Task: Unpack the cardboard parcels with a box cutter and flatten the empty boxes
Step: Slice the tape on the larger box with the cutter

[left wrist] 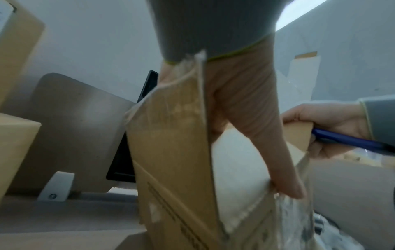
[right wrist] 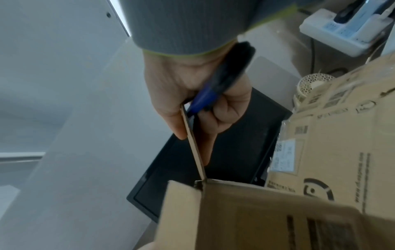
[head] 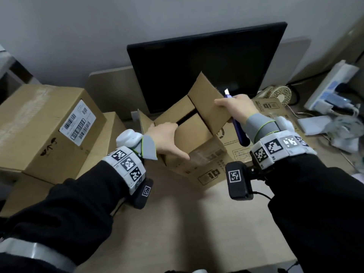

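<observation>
A small cardboard box (head: 197,133) is held tilted above the desk, its flaps spread. My left hand (head: 167,138) grips its near left side, thumb along the front face and fingers over the top edge by the dark gap; the same hand (left wrist: 245,118) shows close up against the box wall (left wrist: 171,152). My right hand (head: 236,107) pinches the raised right flap (head: 206,99) and also holds a blue box cutter (head: 239,131), its blade end pointing up past the knuckles. The right wrist view shows the flap edge (right wrist: 193,143) between thumb and fingers, with the cutter (right wrist: 213,91) in the palm.
A larger sealed box (head: 45,131) with a shipping label sits at the left on flat cardboard. A black monitor (head: 206,66) stands just behind the held box. A flattened printed box (head: 266,115) lies under my right hand. At the right lie a power strip (head: 332,85), cables and a small fan (head: 280,94).
</observation>
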### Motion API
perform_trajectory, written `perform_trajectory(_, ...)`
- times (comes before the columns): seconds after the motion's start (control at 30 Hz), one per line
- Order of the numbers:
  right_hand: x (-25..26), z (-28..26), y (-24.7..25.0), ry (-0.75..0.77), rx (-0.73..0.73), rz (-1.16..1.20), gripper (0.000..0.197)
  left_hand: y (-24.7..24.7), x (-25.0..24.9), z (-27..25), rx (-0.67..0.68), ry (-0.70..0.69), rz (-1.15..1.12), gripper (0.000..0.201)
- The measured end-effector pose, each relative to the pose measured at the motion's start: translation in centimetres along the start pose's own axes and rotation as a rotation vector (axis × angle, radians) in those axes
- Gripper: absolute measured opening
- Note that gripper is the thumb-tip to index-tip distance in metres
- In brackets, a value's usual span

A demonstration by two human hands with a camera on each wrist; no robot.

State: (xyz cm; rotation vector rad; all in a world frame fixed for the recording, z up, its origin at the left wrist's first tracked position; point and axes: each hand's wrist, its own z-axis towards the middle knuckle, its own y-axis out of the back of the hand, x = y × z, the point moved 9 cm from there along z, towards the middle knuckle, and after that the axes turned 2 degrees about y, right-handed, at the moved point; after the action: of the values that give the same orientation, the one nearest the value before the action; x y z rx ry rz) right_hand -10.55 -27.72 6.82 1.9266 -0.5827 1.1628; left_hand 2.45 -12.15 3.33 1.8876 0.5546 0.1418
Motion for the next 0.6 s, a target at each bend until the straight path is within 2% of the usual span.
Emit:
perform_trajectory(0.1, -0.2, -0.8, 2.4, -0.044, -0.01, 0.035, 0.023, 3.3, -0.7, -2.0, -0.205, -0.107, -0.3, 0.059)
perform_trajectory(0.17, -0.9, -1.3, 3.0, -0.089, 0.018, 0.061, 0.022, 4.4, -1.2, -2.8, -0.283, -0.164, -0.365, 0.047)
perform_trajectory(0.23, -1.5, -1.7, 2.8, -0.114, 0.072, 0.126, 0.025, 4.3, -1.6, -3.0, -0.279, -0.203, -0.425, 0.042)
perform_trajectory(0.3, -2.0, -2.1, 2.4, -0.125, 0.119, 0.24, 0.042, 4.0, -1.7, -2.8, -0.243, -0.227, -0.514, 0.041)
perform_trajectory(0.37, -2.6, -2.3, 2.6, -0.137, 0.108, 0.333, 0.056, 4.1, -1.1, -2.6, -0.208, -0.228, -0.691, 0.046)
perform_trajectory(0.4, -3.1, -2.2, 2.9, -0.141, 0.077, 0.353, 0.056, 4.2, -0.6, -2.7, -0.199, -0.218, -0.786, 0.051)
perform_trajectory(0.5, -5.1, -2.1, 3.1, -0.188, 0.006, 0.221, 0.043, 4.1, 0.8, -2.8, -0.185, -0.195, -0.953, 0.061)
perform_trajectory(0.6, -7.9, -3.0, 1.0, -0.279, 0.107, -0.027, 0.042, 2.5, 2.1, -3.3, -0.107, -0.181, -0.96, 0.071)
